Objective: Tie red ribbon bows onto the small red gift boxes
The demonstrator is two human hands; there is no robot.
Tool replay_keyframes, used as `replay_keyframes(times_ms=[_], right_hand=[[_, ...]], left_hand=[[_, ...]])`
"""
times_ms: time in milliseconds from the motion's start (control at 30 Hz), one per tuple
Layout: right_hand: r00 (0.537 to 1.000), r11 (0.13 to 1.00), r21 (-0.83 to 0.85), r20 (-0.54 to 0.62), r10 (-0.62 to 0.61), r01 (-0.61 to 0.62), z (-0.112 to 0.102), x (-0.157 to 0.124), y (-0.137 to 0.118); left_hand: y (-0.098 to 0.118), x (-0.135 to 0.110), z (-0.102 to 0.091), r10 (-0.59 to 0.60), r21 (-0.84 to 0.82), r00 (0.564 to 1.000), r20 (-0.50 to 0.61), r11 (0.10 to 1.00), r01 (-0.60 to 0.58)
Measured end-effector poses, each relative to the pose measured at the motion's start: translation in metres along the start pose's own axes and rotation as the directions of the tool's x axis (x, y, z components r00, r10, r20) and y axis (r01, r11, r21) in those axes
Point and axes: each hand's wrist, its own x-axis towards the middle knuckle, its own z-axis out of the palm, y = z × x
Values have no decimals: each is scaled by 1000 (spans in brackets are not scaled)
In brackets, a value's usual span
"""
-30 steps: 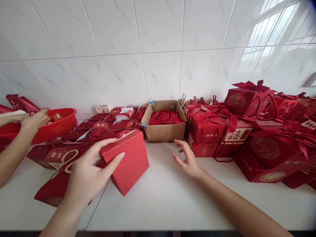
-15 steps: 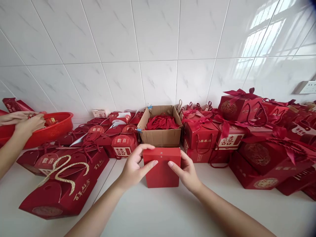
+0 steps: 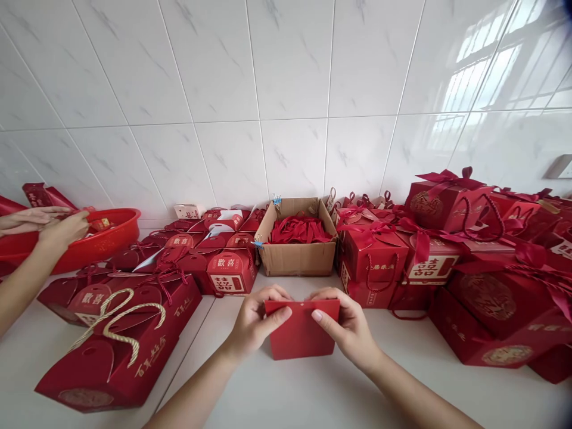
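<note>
A plain red gift box [image 3: 302, 336] stands on the white table in front of me, its near side facing me. My left hand [image 3: 257, 325] grips its upper left edge, thumb on the near face and fingers behind the top. On the upper right edge, my right hand [image 3: 346, 325] holds it the same way. A small hole shows near the top edge, between my thumbs. The far side of the box and most of my fingertips are hidden. Just behind it sits a cardboard carton [image 3: 297, 260] holding red ribbons [image 3: 300, 230].
Red gift boxes [image 3: 230, 271] crowd the left, one with a gold rope [image 3: 120, 328] on top. More ribboned boxes [image 3: 373, 250] are stacked at right. Far left, another person's hands [image 3: 62, 226] work over a red basin [image 3: 120, 229]. A tiled wall [image 3: 295, 155] rises behind.
The box's top edge has tipped lower, so its upper face no longer shows. My hands have shifted to its upper corners, thumbs still in front. The view has moved slightly.
</note>
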Motion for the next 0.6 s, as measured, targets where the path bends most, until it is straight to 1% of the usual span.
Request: replay_keyframes(times_ms=[67,100,133,167,200,233,267,300,333,367,400,433,500,600], right_hand=[[997,998,51,66,30,-34,-2,0,-4],[996,996,77,79,48,-54,-2,0,-6],[994,993,98,84,63,-71,-2,0,-6],[994,990,114,89,71,-81,-2,0,-7],[992,988,128,96,76,-88,-2,0,-7],[992,986,141,103,79,-93,-2,0,-6],[991,984,150,107,83,-99,-2,-1,-5],[990,983,153,110,86,-103,-2,-1,-5],[990,983,153,113,89,-106,-3,-1,-4],[989,983,150,114,89,-106,-3,-1,-4],[990,984,146,115,87,-104,-3,-2,-4],[990,985,142,118,83,-100,-3,-2,-4],[990,988,128,119,74,-89,-3,-2,-5],[989,988,119,116,87,-101,-2,-3,-6]], left_hand=[[4,4,-2,72,-61,995,65,996,-68],[7,9,-3,97,-64,993,66,994,-92],[10,16,-3,105,-19,994,36,994,-104],[13,26,-3,114,79,993,-8,991,-113],[15,37,-3,173,261,983,-56,953,-153],[15,49,-2,259,501,961,-98,847,-177],[15,61,-1,298,592,947,-117,787,-175],[12,73,0,333,684,939,-89,705,-185],[9,83,0,360,854,933,-9,489,-180],[4,91,2,341,945,939,50,288,-155],[-1,96,3,324,967,944,67,212,-141],[-7,98,4,309,980,948,72,154,-125],[-18,93,7,310,986,949,55,134,-100],[-31,74,10,355,992,934,47,93,-85]])
